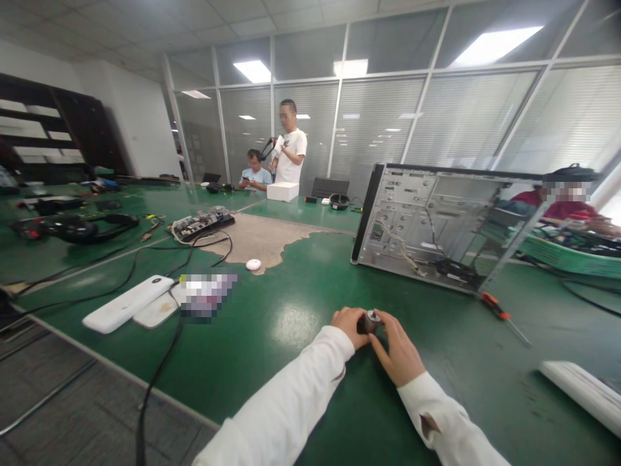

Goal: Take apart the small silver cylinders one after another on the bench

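Between my two hands stands a small metal cylinder (372, 321) with a short stub on top; it looks like a small motor. My left hand (350, 325) closes its fingers on the cylinder's left side. From the right, my right hand (396, 348) grips it with thumb and fingers. The cylinder is upright, at or just above the green table (301, 382); contact underneath is hidden. Beyond my hands, to the right, an opened computer case (427, 226) stands on the table. An orange-and-black screwdriver (504, 316) lies in front of the case.
At left lie a white power bank-like block (127, 304), black cables (167, 353) and a circuit board assembly (202, 223). A white round case (253, 265) sits mid-table. A white bar (582, 388) is at right, a green basket (557, 249) beyond. Several people are around the table.
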A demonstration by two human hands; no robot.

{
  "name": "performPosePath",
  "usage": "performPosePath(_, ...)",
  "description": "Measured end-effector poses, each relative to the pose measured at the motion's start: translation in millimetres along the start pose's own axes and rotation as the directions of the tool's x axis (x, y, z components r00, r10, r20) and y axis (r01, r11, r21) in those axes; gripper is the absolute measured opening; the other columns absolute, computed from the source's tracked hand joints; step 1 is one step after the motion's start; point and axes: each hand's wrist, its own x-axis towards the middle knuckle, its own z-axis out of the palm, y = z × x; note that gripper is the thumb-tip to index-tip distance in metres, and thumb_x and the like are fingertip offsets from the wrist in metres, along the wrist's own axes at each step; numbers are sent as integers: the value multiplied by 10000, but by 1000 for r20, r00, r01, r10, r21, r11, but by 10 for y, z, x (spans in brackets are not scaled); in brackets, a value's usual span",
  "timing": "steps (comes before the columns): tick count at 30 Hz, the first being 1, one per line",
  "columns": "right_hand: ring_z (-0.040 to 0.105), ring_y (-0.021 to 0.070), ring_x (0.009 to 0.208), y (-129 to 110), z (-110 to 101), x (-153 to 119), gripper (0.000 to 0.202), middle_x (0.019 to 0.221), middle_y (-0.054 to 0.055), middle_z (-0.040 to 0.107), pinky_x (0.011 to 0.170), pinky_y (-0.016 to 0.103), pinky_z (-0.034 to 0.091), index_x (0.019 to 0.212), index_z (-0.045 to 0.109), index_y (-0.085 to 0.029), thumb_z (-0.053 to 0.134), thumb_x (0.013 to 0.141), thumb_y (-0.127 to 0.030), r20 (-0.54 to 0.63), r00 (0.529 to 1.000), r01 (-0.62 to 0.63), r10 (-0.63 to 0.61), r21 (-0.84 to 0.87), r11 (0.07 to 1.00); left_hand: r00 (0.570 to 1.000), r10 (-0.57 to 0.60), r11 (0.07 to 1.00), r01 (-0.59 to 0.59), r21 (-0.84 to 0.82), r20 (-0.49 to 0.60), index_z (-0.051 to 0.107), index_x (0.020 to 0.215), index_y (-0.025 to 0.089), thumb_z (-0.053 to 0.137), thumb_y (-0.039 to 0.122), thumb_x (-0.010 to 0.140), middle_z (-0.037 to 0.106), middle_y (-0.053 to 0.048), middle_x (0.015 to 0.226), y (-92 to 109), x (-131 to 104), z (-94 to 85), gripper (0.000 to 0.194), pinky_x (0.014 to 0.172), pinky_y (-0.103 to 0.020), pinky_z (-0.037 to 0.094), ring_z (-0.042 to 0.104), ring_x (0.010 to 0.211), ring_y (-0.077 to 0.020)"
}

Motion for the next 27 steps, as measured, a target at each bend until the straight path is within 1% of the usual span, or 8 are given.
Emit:
performPosePath(5,443,204,1034,5,-20,19,398,1114,99,445,819,370,436,1134,337,-190,395,746,-256,2,1000,-13,13,4,1000,1000,0,1000,0,-15,-22,493,998,241,609,339,569,563,-24,947,-9,-11,3,455,783,-358,374,471,895,-227)
performPosePath(9,468,201,1001,38,-18,20,392,1113,93,441,829,370,428,1124,358,-197,400,740,-264,32,998,-48,48,-2,999,1000,-3,1000,3,6,-30,477,1034,222,595,357,587,557,-48,967,1,-28,-5,482,785,-369,377,468,903,-240)
performPosePath(11,509,189,929,51,-3,12,424,1121,98,430,780,357,454,1156,329,-199,395,743,-272,38,997,-75,74,22,997,1000,0,1000,0,14,-30,468,1052,215,585,366,597,553,-57,987,4,-32,-6,494,785,-374,377,467,907,-247)
performPosePath(14,538,169,842,47,23,2,475,1125,97,425,713,336,479,1209,269,-210,382,753,-284,-1,995,-100,101,82,992,999,29,1000,-28,8,-26,449,1085,217,564,371,618,540,-53,1031,5,-39,-5,505,795,-380,369,458,922,-251)
performPosePath(16,526,176,874,32,32,1,459,1124,86,431,738,345,470,1199,293,-223,381,753,-289,-26,996,-87,90,93,992,999,47,999,-47,9,-22,432,1109,221,550,363,630,533,-50,1049,9,-48,-7,513,803,-388,361,448,934,-255)
performPosePath(20,503,188,924,21,34,4,414,1105,79,452,759,349,460,1155,355,-219,386,748,-290,-32,996,-78,82,105,991,998,54,998,-54,11,-11,403,1145,239,536,350,647,529,-44,1053,22,-67,-20,528,813,-391,348,430,956,-256)
performPosePath(24,525,165,854,41,15,7,434,1084,80,460,697,314,483,1158,344,-213,412,737,-291,3,991,-133,134,179,975,999,45,999,-45,28,-1,380,1168,250,533,370,652,526,-40,1051,37,-71,-26,551,819,-386,348,427,960,-246)
performPosePath(27,527,163,845,52,-13,11,464,1079,82,462,674,307,487,1157,329,-214,450,717,-298,45,980,-199,194,253,947,1000,29,997,-29,66,-2,380,1170,242,523,386,656,536,-36,1025,43,-65,-18,552,822,-385,355,435,947,-235)
